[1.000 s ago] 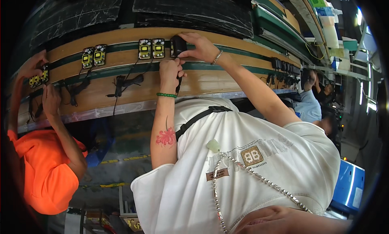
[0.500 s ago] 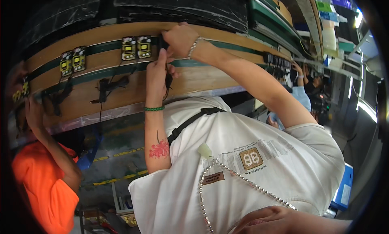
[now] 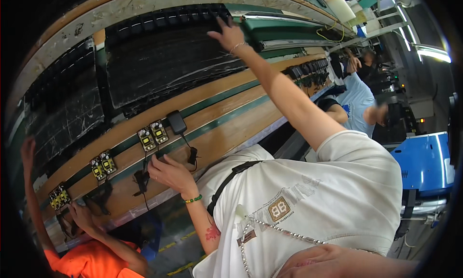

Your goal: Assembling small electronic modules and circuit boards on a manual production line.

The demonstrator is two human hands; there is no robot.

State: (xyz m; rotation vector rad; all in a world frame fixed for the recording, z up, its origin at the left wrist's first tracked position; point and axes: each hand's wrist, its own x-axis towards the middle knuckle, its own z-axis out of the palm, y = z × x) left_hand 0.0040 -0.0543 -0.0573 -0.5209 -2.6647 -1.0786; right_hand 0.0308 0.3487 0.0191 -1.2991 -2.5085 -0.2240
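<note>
My right hand [image 3: 228,37] reaches to the far side with its fingers spread. It is beside the end of a row of black plastic cases [image 3: 166,21] on a black tray [image 3: 159,71], and nothing shows in it. Low over the bench, my left hand [image 3: 172,176] has its fingers apart and looks bare of any object. Just beyond it lie two circuit boards [image 3: 152,135] with yellow transformers, a dark cable [image 3: 141,180] trailing from them. To their right a black power adapter [image 3: 176,122] rests on the green strip, its cord [image 3: 192,155] hanging toward me.
More circuit boards [image 3: 102,165] sit further left, near a co-worker in an orange top [image 3: 96,258]. Another black tray [image 3: 67,104] stands at the left. Several black adapters [image 3: 308,68] line the bench at right, by a person in light blue [image 3: 359,97].
My hands were together on a black item at the bench. Now they are apart: the right has reached far out, the left moved left, and a black adapter lies beside the boards.
</note>
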